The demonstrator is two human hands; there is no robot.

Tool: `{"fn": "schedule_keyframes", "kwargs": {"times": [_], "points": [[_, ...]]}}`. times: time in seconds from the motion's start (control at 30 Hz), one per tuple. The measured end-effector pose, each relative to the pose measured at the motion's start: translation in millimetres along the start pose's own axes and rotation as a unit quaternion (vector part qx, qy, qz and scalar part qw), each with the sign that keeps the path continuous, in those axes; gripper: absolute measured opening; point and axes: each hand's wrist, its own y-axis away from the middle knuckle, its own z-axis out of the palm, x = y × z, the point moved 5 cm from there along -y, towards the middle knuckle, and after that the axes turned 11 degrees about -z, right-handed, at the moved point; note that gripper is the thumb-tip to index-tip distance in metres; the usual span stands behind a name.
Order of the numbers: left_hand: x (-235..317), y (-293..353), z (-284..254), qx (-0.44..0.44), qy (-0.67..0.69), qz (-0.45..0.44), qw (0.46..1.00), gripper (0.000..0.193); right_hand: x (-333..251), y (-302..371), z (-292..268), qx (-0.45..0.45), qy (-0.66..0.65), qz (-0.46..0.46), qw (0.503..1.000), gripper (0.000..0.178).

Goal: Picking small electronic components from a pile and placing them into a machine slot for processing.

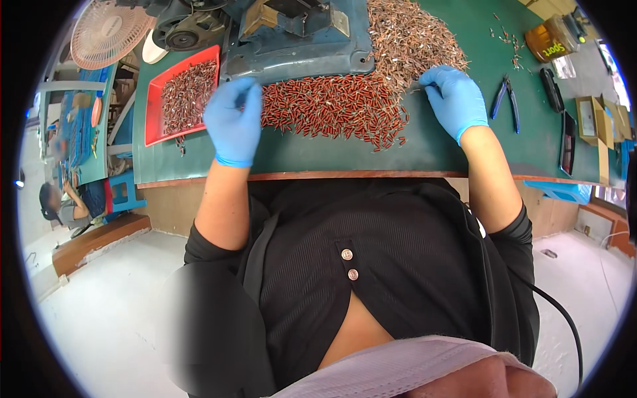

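My left hand (233, 123), in a blue glove, hovers between a red tray (151, 109) and a heap of small red cylindrical parts with metal wire ends (325, 106). Its fingers are curled in, and what they hold, if anything, is hidden. At the right edge of a larger heap of copper-coloured wired parts (418, 40) is my right hand (456, 99), gloved in blue too. Thumb and fingertips come together there in a pinch; anything between them is too small to name. More of the small parts fill the red tray.
A blue-grey machine base (298, 63) stands at the table's far middle, a motor (182, 30) beside it. Blue-handled pliers (507, 106), a yellowish jar (551, 41) and an open cardboard box (594, 123) lie rightward. A fan (109, 32) is far left. Another person (66, 205) sits beyond.
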Motion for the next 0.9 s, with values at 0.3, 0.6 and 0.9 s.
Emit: {"fn": "schedule_keyframes", "kwargs": {"times": [0.3,0.6,0.9], "points": [[57.0,35.5,42.5,-0.114,0.054,0.071,0.989,0.009,-18.7,2.1,6.7,-0.104,0.052,0.122,0.986,0.018],[62.4,46.0,50.6,-0.162,0.058,0.079,0.982,0.010,-34.7,14.1,8.0,-0.045,0.071,0.018,0.996,0.010],[65.4,60.3,74.4,-0.357,0.244,-0.131,0.892,0.025,-95.4,22.0,-3.5,0.065,-0.320,0.080,0.942,0.011]]}}
